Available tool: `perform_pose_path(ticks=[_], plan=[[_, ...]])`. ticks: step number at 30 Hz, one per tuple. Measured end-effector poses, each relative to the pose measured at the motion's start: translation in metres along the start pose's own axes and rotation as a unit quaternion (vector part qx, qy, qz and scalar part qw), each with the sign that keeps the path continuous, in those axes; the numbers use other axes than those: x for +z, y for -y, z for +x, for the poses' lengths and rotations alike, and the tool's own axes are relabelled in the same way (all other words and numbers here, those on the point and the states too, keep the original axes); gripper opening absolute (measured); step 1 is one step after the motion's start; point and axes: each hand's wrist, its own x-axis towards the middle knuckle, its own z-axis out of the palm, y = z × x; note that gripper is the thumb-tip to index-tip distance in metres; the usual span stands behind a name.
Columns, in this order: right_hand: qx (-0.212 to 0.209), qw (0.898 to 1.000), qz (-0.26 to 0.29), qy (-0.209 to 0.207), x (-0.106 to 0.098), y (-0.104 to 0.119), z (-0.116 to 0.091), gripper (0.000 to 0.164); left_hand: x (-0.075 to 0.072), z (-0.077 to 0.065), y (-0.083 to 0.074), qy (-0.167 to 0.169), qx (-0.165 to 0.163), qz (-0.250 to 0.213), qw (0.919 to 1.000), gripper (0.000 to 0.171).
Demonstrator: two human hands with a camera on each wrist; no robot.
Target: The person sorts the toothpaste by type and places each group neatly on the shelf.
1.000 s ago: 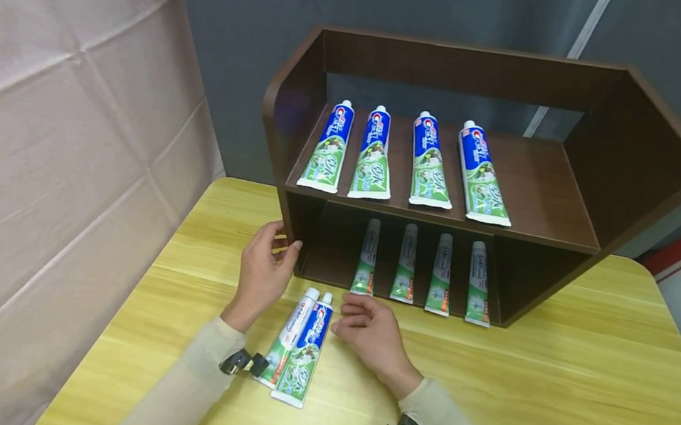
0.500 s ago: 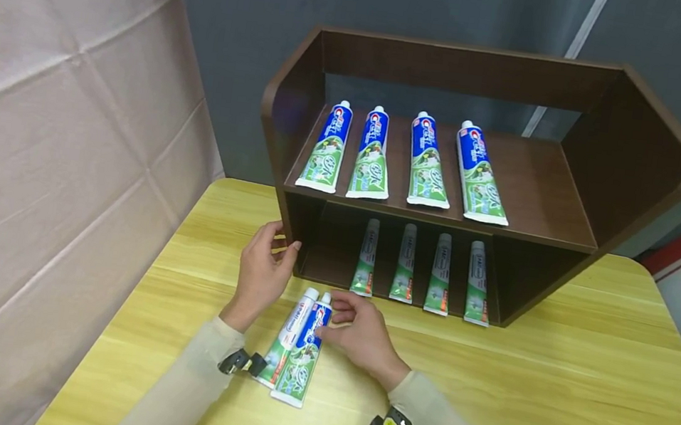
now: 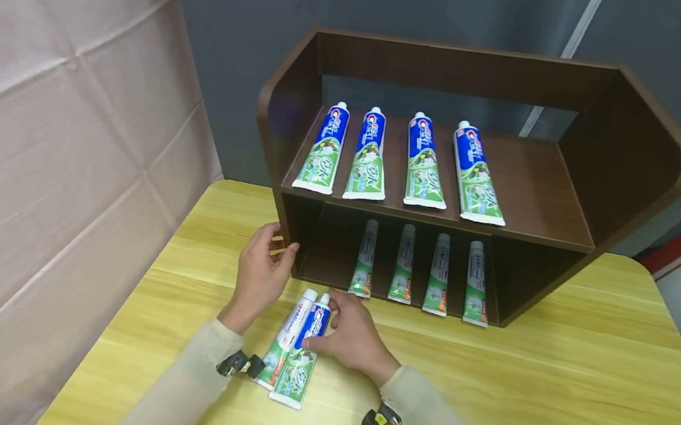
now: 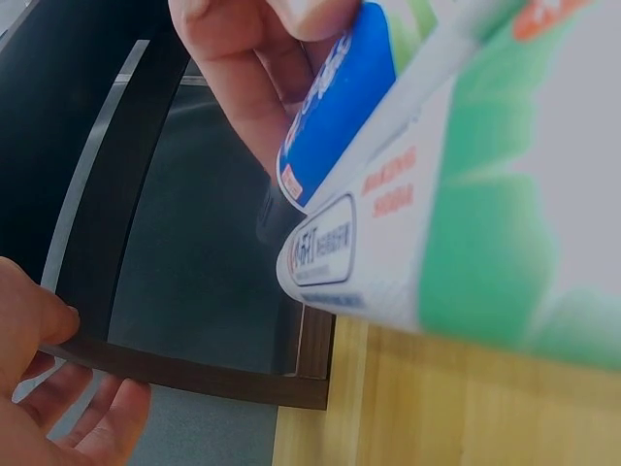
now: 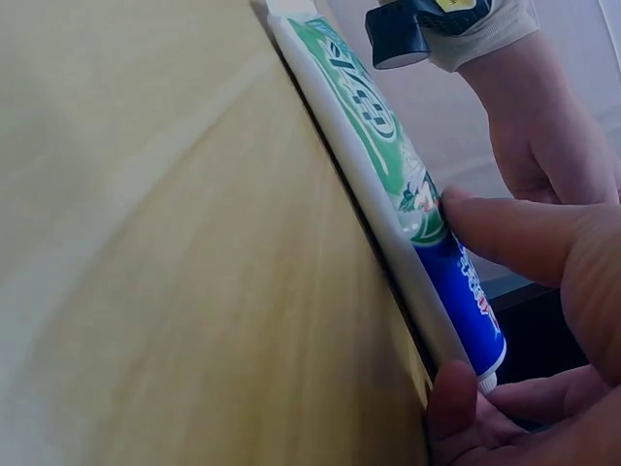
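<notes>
My left hand (image 3: pixel 262 270) grips the left side panel of a dark brown two-tier shelf (image 3: pixel 544 189), its thumb on one face and fingers behind the edge in the left wrist view. My right hand (image 3: pixel 356 337) holds a blue-and-green toothpaste tube (image 3: pixel 295 375) lying on the table before the shelf. In the right wrist view, the thumb presses the printed face of this tube (image 5: pixel 388 155) while the fingertips sit at the cap end. Against its left side lies a white-and-green toothpaste tube (image 3: pixel 291 328), partly covered by it.
Several blue-and-green tubes (image 3: pixel 426 170) lie in a row on the upper tier, caps to the back. Several white-and-green tubes (image 3: pixel 439 276) line the lower tier. The yellow wooden table (image 3: pixel 601 390) extends to the right; a pale cloth wall (image 3: pixel 45 202) borders the left.
My right hand has moved left from beside the two loose tubes onto the blue-and-green one, its thumb now on the printed face. The left hand stays on the shelf's side.
</notes>
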Motion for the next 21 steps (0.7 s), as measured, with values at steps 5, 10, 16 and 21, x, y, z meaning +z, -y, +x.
perform_pose_path(ticks=[5,10,16,21], plan=[[0.003,1.0,-0.01,0.008,-0.0018,0.0026,0.0008,0.102,0.0003,0.0002,0.0005,0.001,-0.001,0.001,1.0,0.035],[0.003,1.0,0.015,0.021,-0.0029,0.0023,-0.0006,0.094,-0.0003,-0.0011,0.0012,-0.001,0.001,0.0,1.0,0.035],[-0.004,0.999,0.042,0.029,-0.0064,0.0058,-0.0044,0.092,0.0005,-0.0007,0.001,0.0,0.006,0.002,1.0,0.034],[-0.005,0.998,0.054,0.042,-0.0065,0.0077,-0.0082,0.09,0.0002,-0.0011,0.0004,0.001,0.007,0.002,1.0,0.035]])
